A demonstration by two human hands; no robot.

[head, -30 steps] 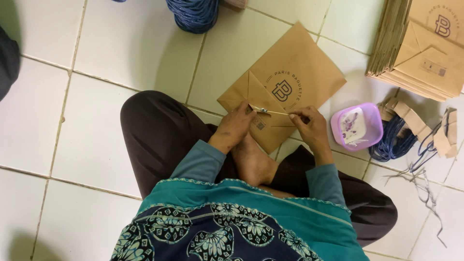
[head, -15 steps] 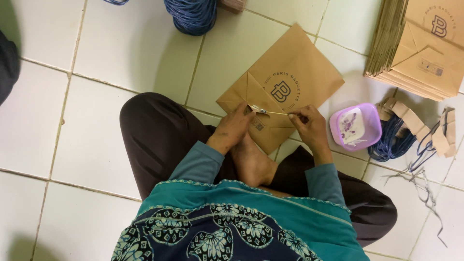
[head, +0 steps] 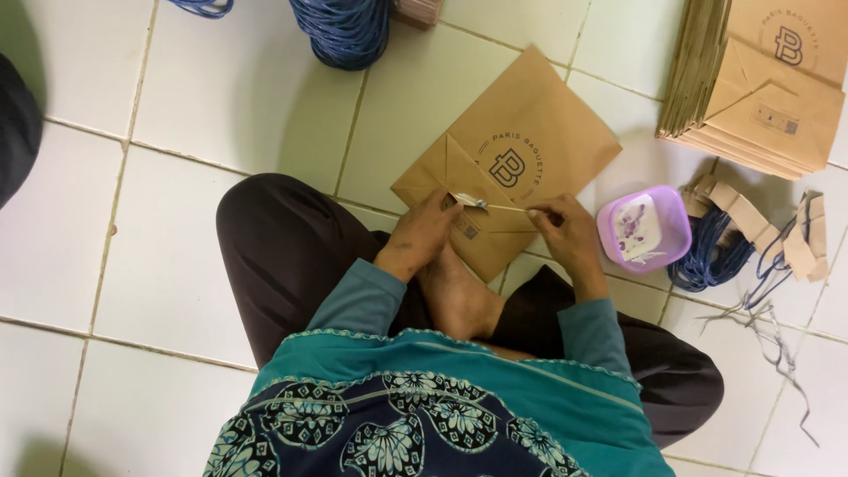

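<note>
- Brown paper bag [head: 521,168] lies flat on the white tiled floor [head: 230,97], just in front of the seated person's crossed legs, its folded bottom end turned toward them.
- Thin strip [head: 503,208], pale and narrow, runs across the fold of the bag between the two hands.
- Left hand [head: 422,234] rests on the bag's near edge, thumb and fingers pinched together on the left end of the strip.
- Right hand [head: 565,237] has its grip closed on the right end of the strip, fingers pressed down on the bag.
- Bare foot [head: 459,300] sits just below the bag, between the forearms, touching its near edge.
- Small purple tub [head: 645,228] with a white lump inside stands just right of the right hand, beside the bag.
- Blue cord [head: 707,261] lies coiled behind the tub, with short brown paper pieces [head: 746,212] on and around it, and loose cord ends trailing to the right.
- Stack of flat brown bags [head: 760,79] sits at the upper right, well apart from the hands.
- Bundle of blue cord [head: 344,31] lies at the top edge, beyond the bag.
</note>
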